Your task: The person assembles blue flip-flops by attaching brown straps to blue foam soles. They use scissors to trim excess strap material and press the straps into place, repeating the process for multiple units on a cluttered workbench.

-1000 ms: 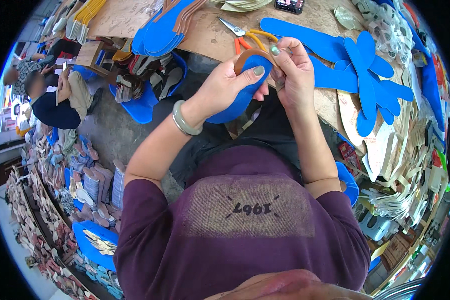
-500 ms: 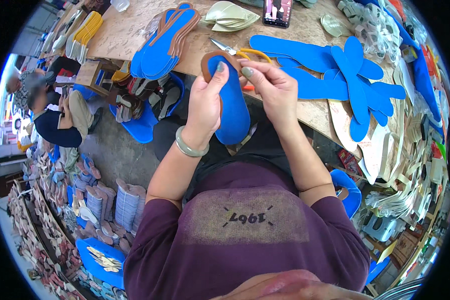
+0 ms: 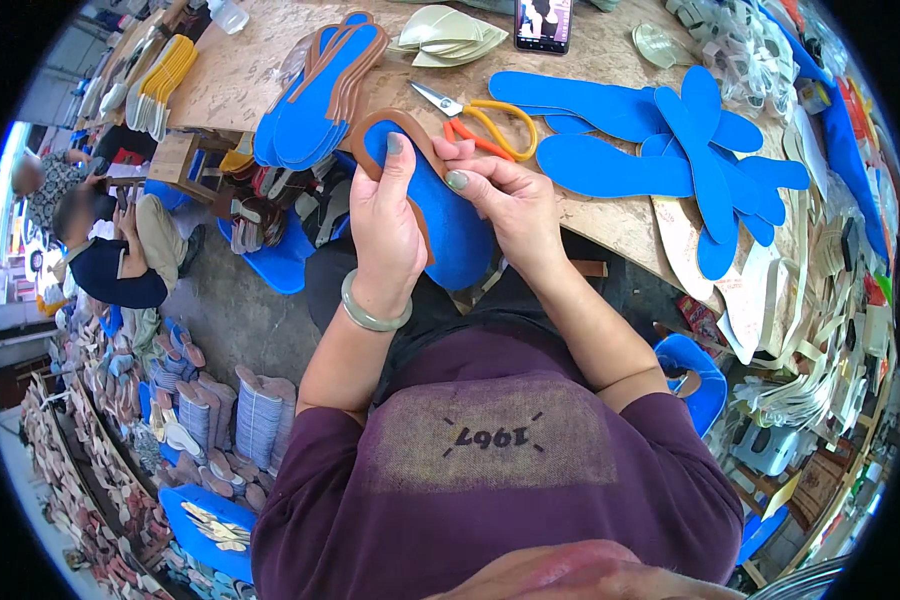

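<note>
Gripping a blue insole [image 3: 450, 235] in the head view, both hands are clamped on the work just off the near edge of the table [image 3: 235, 80], above the person's lap; the left hand [image 3: 385, 225] lays its thumb on the blue face, while its other fingers are mostly hidden; the right hand [image 3: 515, 210] pinches the brown strip [image 3: 378, 125] that curves round the insole's rounded far end and down along its sides; a pale bangle [image 3: 375, 319] circles the left wrist.

Near the table's near edge, just beyond the right hand, lie scissors [image 3: 454, 107] with orange and yellow handles, their blades parted; to their left, a stack of brown-edged insoles [image 3: 320, 95] reaches that edge; to their right, loose blue insoles [image 3: 615, 165] lie overlapping; toward the far edge are cream pieces [image 3: 448, 40] and a phone [image 3: 543, 27]; pale cutouts [image 3: 678, 240] lie along the near edge at right; below the table's left part stands a blue basin [image 3: 282, 258] holding more soles.
</note>
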`<action>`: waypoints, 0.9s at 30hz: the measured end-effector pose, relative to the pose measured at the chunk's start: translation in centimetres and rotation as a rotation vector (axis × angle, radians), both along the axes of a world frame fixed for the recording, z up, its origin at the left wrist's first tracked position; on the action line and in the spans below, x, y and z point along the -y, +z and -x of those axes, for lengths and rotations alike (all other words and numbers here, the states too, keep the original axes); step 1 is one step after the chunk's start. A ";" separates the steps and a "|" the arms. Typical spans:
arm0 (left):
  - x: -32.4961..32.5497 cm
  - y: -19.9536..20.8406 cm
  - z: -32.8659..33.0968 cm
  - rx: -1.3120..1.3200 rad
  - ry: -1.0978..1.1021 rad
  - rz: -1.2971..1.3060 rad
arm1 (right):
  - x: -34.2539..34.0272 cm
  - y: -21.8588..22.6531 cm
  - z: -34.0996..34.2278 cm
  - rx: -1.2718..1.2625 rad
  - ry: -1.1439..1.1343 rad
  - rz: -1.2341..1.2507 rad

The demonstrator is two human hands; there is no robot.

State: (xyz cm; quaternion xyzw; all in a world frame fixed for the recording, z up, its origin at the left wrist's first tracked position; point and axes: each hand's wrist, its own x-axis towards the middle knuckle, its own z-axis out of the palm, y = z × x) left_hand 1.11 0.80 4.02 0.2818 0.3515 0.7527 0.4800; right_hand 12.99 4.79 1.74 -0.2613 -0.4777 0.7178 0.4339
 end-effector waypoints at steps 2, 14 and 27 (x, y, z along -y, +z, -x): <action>-0.1 -0.6 0.0 -0.012 0.002 -0.022 | -0.3 -0.6 0.3 0.011 0.016 -0.032; 0.2 -0.2 0.1 -0.007 0.094 -0.027 | -0.1 -1.7 -0.2 0.169 -0.068 -0.151; 1.5 1.0 0.5 -0.105 0.057 -0.098 | 0.4 -0.2 -1.3 0.287 0.027 -0.392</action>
